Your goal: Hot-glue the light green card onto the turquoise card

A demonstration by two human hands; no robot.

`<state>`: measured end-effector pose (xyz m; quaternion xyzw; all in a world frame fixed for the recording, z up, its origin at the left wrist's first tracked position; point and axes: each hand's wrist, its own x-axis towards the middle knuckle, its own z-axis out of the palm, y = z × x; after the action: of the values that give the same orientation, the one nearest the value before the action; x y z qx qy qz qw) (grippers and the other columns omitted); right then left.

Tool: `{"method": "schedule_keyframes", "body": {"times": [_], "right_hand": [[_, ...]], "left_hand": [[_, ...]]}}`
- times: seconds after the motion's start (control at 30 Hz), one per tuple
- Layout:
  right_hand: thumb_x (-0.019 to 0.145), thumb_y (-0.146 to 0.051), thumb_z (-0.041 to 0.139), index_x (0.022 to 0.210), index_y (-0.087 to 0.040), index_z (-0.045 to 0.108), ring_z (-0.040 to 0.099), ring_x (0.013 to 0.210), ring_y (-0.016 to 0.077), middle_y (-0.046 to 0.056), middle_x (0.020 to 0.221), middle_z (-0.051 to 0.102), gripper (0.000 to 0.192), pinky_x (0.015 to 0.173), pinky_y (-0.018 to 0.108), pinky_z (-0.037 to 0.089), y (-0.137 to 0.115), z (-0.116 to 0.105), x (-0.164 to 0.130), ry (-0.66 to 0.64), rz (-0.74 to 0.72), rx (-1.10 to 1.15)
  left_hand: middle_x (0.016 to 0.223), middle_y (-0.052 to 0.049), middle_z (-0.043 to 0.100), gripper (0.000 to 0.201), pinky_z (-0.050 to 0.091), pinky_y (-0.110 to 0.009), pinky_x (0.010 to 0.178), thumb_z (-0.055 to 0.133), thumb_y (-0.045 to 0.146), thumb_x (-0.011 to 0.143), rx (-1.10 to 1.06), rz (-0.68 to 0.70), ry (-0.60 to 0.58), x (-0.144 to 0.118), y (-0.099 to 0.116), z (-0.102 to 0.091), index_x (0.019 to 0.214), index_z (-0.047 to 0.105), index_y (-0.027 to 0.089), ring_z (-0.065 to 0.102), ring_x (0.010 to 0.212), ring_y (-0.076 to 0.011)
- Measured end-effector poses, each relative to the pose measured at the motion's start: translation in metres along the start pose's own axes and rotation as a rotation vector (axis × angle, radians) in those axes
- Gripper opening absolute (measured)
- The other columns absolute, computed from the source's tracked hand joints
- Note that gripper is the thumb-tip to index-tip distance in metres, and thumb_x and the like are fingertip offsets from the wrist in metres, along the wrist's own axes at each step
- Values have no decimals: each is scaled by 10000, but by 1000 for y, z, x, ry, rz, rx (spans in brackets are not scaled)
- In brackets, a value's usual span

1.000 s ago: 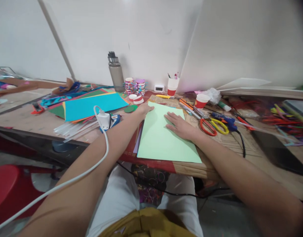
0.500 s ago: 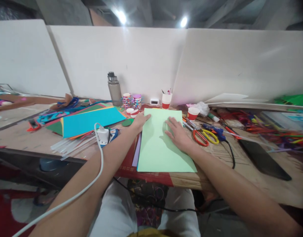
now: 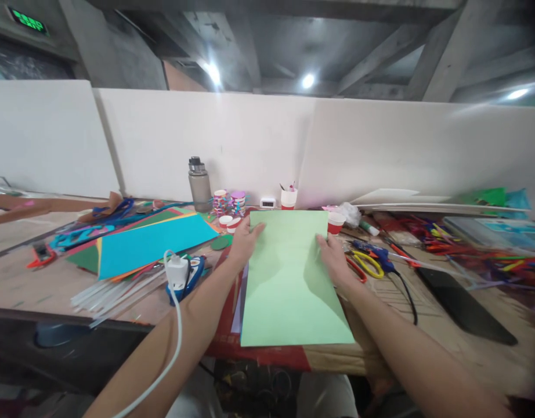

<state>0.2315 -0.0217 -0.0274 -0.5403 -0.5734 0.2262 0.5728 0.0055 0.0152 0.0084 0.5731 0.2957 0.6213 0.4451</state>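
Note:
A light green sheet of paper [image 3: 289,284] lies before me near the table's front edge, with a sliver of lilac paper [image 3: 237,310] showing under its left side. My left hand [image 3: 245,241] holds the sheet's upper left edge, thumb on top and the other fingers hidden behind it. On the opposite edge, my right hand [image 3: 333,258] grips the paper with its thumb over the face and fingers out of sight beneath. Close to the right hand lie yellow-and-red-handled scissors [image 3: 367,264] and a blue glue gun [image 3: 374,252].
Left of me are blue and other coloured sheets [image 3: 154,244], clear sticks [image 3: 106,296] and a power strip [image 3: 198,270] whose white cable [image 3: 177,337] crosses my left arm. A bottle [image 3: 199,186] and paper cups [image 3: 289,199] stand behind. A black phone [image 3: 465,305] lies right.
My right hand has moved from lying flat on the green paper to its right edge and grips it there. The left hand stays at the left edge. My view has tilted upward.

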Motion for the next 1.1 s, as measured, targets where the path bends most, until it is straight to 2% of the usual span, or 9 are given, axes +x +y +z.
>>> {"method": "schedule_keyframes", "body": {"times": [0.17, 0.37, 0.7, 0.9, 1.1], "right_hand": [[833, -489, 474, 961, -199, 568, 588, 890, 237, 75, 971, 660, 331, 777, 370, 482, -9, 2, -1, 31, 5, 97], [831, -464, 498, 887, -201, 563, 572, 835, 205, 38, 912, 648, 276, 804, 348, 467, -19, 4, -3, 77, -30, 92], [828, -411, 513, 976, -185, 585, 587, 903, 196, 51, 1006, 662, 279, 847, 329, 452, -42, 6, -3, 55, -86, 215], [758, -442, 568, 941, -205, 579, 611, 668, 177, 13, 836, 687, 300, 623, 298, 489, -28, 17, 16, -83, 131, 367], [725, -313, 613, 1007, -191, 589, 635, 625, 187, 26, 788, 699, 309, 587, 318, 506, -7, 21, 19, -279, 436, 336]], "left_hand": [[997, -61, 703, 424, 515, -270, 718, 710, 390, 712, -38, -45, 11, -2, 5, -1, 1064, 592, 185, 666, 849, -193], [947, -56, 713, 452, 520, -267, 648, 728, 413, 697, -103, -82, 36, 0, 1, -4, 1060, 576, 191, 676, 761, -187], [894, -49, 717, 421, 529, -276, 670, 768, 331, 645, -198, -91, 87, 3, 6, -7, 991, 584, 176, 679, 761, -187], [804, -30, 708, 434, 516, -260, 606, 757, 345, 637, -115, -148, 145, 7, -5, -16, 1000, 596, 169, 664, 659, -166], [754, -20, 697, 409, 500, -250, 558, 751, 341, 612, -20, -207, 216, 13, -20, -24, 950, 602, 165, 646, 609, -163]]}}
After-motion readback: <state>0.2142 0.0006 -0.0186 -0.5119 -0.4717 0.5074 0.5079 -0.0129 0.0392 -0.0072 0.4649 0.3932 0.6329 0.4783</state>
